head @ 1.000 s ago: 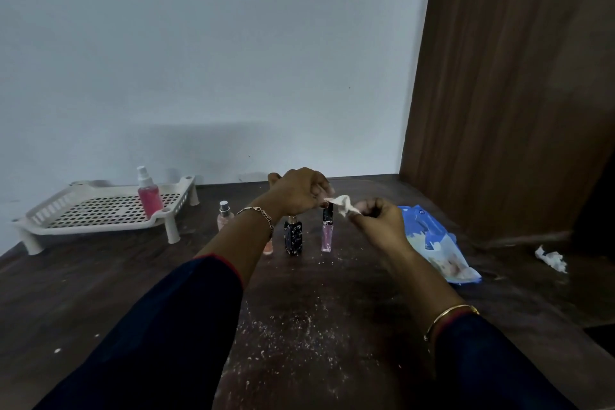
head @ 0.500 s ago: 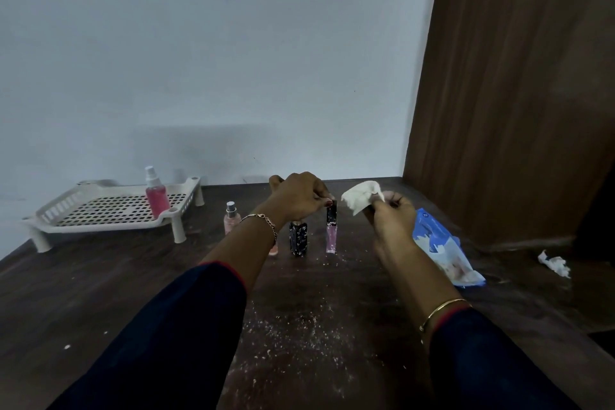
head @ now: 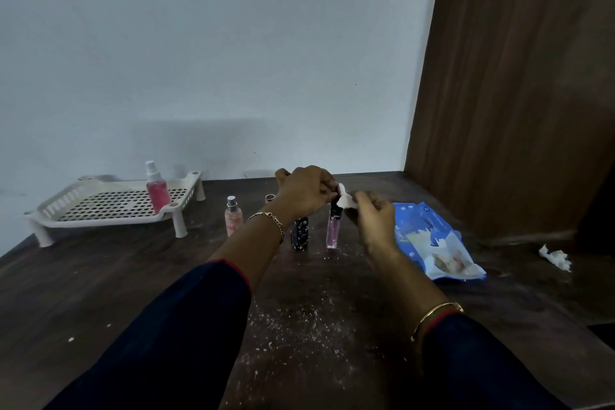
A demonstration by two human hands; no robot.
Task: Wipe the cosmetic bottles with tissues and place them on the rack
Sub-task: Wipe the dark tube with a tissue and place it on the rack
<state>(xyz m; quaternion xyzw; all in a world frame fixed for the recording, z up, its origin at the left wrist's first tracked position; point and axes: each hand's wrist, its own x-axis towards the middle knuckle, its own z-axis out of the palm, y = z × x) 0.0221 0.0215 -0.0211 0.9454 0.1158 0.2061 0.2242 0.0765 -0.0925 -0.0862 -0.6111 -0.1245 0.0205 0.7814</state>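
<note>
Tissue (head: 345, 202) back against left hand (head: 304, 191)

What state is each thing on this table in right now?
Red spray bottle: upright on white plastic rack.
Pale pink spray bottle: upright on table.
Black speckled bottle: upright on table.
Pink gloss tube: upright, top held by left hand.
White tissue: crumpled, pinched by right hand.
Blue tissue packet: lying flat.
</note>
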